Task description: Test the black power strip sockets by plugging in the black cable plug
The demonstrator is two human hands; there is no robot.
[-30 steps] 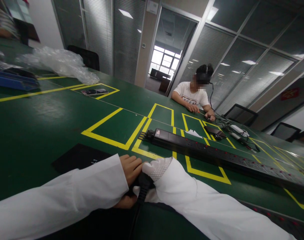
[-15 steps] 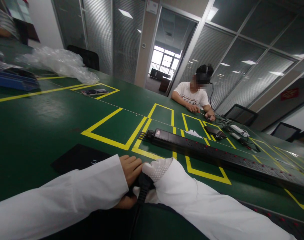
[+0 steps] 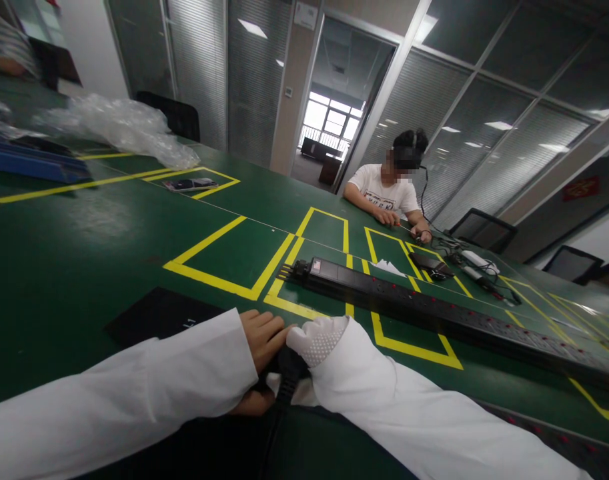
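A black power plug (image 3: 290, 365) with a ribbed strain relief and cord sits between my two hands, close to the table's near edge. My left hand (image 3: 262, 340), bare, is closed around its left side, fingers curled over the top and thumb below. My right hand (image 3: 317, 341) wears a white glove with dotted grip and is closed on the plug from the right. Much of the plug is hidden by the fingers. Left of my hands a dark flat panel or pouch (image 3: 159, 315) with small white lettering lies partly under my left sleeve.
Beyond my hands a long black power strip (image 3: 414, 297) crosses the green table (image 3: 109, 257); another strip (image 3: 539, 433) lies lower right. Yellow tape outlines mark the tabletop. Left are a blue tray (image 3: 34, 162), plastic wrap (image 3: 119, 127) and phone (image 3: 191, 185). A person (image 3: 384, 190) sits opposite, handling cables.
My hands and the plug stay almost in place. The blue tray at the far left has shifted slightly to the right.
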